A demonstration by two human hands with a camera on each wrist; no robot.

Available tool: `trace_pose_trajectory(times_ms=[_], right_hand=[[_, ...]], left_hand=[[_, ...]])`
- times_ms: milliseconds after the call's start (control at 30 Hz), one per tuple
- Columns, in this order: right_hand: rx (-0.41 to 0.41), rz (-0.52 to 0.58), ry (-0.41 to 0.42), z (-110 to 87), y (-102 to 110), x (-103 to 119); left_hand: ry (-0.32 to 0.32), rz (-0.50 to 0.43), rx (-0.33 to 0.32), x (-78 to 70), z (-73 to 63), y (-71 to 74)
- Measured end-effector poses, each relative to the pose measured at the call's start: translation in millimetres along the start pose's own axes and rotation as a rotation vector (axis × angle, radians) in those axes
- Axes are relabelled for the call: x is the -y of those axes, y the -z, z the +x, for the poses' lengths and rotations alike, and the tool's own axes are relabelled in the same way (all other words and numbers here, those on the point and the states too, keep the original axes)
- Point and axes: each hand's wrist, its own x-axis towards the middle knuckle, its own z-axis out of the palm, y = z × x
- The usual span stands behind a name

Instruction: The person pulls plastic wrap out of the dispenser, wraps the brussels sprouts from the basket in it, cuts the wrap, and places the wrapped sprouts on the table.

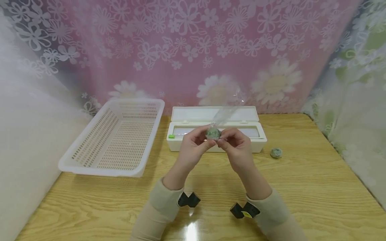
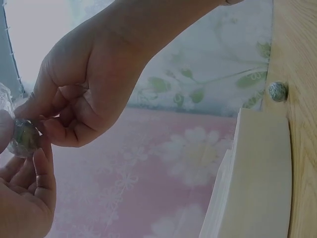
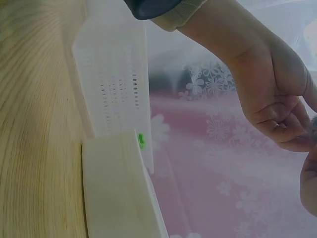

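A small round green lump (image 1: 213, 133) in clear plastic film is held up in front of the long white box (image 1: 215, 145). My left hand (image 1: 190, 147) grips the lump from its left side. On the other side, my right hand (image 1: 239, 149) pinches the film at the lump's edge. A loose length of film (image 1: 227, 112) sticks up from the lump toward the back right. In the left wrist view, the lump (image 2: 24, 139) sits between the fingertips of both hands; its kind is unclear. Only a sliver of it shows in the right wrist view.
The white box's hinged lid (image 1: 214, 114) stands up, with a green tab (image 1: 171, 136) at the box's left end. Left of it is a white perforated plastic basket (image 1: 144, 164). A second green wrapped lump (image 1: 275, 153) lies on the wooden table (image 1: 301, 187) at the right.
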Motion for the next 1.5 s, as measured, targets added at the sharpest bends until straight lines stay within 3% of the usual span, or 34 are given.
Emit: trace_pose_trajectory(times_ms=[267,500,600,800,900,1067,1167,1300,1500], right_hand=[[-0.034,0.245,-0.157,1.1,-1.2,1.7],[0.017,0.306,-0.285,1.7,3.1,5.4],[0.036,0.351,-0.31,3.1,4.8,7.3],[0.128,0.452,-0.369,4.4,6.7,8.3],[0.171,0.498,-0.399,3.5,6.8,7.6],[0.21,0.493,-0.374,3.1,5.0,7.8],[0.204,0.452,-0.35,2.3,3.9,8.6],[0.123,0.326,-0.335,0.0,3.5,10.8],[0.013,0.066,-0.383,-0.6,3.1,16.1]], left_hand=[[-0.009,0.037,0.055,1.6,1.0,-0.9],[-0.039,0.094,0.065,0.5,0.8,-0.8],[-0.09,0.172,0.072,-0.5,1.9,0.3],[-0.328,0.457,0.018,2.0,4.6,6.5],[-0.492,0.534,0.015,3.9,6.1,8.9],[-0.797,0.649,0.007,7.1,10.4,9.6],[-0.883,0.69,0.005,9.0,11.3,8.6],[-0.881,0.747,0.055,9.0,10.5,7.3],[-0.777,0.839,0.189,1.2,8.1,13.4]])
